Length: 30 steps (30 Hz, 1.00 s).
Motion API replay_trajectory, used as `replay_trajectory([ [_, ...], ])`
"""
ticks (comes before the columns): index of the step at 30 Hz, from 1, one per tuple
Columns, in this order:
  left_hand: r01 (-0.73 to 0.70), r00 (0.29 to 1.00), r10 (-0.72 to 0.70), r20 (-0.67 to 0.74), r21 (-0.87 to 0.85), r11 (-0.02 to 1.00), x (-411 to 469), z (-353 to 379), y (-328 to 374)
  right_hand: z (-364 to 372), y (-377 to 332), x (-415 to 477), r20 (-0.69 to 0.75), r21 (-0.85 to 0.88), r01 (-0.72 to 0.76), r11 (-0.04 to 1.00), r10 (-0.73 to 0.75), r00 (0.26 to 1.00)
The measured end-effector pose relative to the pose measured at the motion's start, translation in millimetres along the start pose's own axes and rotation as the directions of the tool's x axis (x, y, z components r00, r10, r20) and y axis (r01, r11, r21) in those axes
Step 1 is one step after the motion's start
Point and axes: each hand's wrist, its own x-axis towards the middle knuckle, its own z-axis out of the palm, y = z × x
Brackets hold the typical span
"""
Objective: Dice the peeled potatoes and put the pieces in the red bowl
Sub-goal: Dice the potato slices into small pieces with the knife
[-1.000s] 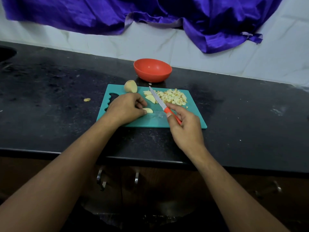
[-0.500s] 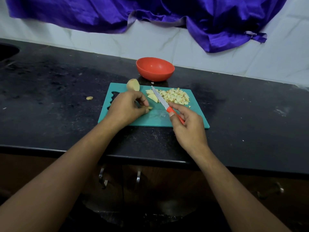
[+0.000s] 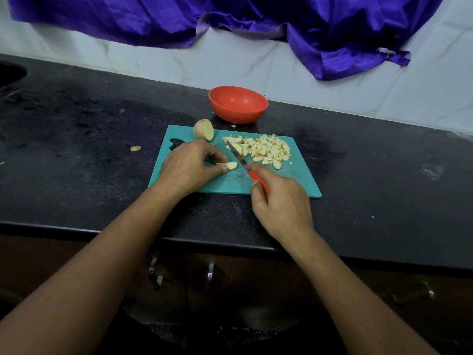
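A teal cutting board [image 3: 299, 180] lies on the black counter. My left hand [image 3: 190, 167] pinches a potato slice [image 3: 229, 165] against the board. My right hand [image 3: 281, 201] grips a red-handled knife [image 3: 242, 162], its blade pointing up-left just right of the slice. A heap of diced potato [image 3: 268, 149] lies on the board's far right part, with a few slices at its left edge. A potato half [image 3: 203, 129] stands at the board's far left corner. The red bowl [image 3: 238, 103] sits behind the board, with nothing visible inside.
A small potato scrap [image 3: 135, 148] lies on the counter left of the board. A purple cloth [image 3: 230, 19] hangs over the white tiled wall behind. The counter's front edge [image 3: 76, 228] runs under my forearms, with cabinet handles [image 3: 210, 271] below.
My left hand has turned the slice so more of it shows past my thumb. The knife stays beside it, shifted only slightly.
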Motion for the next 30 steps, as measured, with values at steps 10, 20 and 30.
replay_trajectory([
  [10,0.018,1.000,-0.017,0.013,-0.020,1.000,-0.2,0.1,0.3,1.9,-11.6,-2.0,0.045,-0.110,0.006,0.994,-0.001,0.999],
  [20,0.007,1.000,-0.007,0.017,-0.017,1.000,-0.7,-0.8,1.3,0.4,-13.0,-0.7,0.109,-0.202,0.051,0.978,-0.029,0.994],
  [30,-0.011,1.000,0.011,0.010,-0.018,1.000,-0.9,-0.2,-0.2,2.2,-8.7,-6.0,0.022,-0.080,0.056,0.995,-0.055,0.998],
])
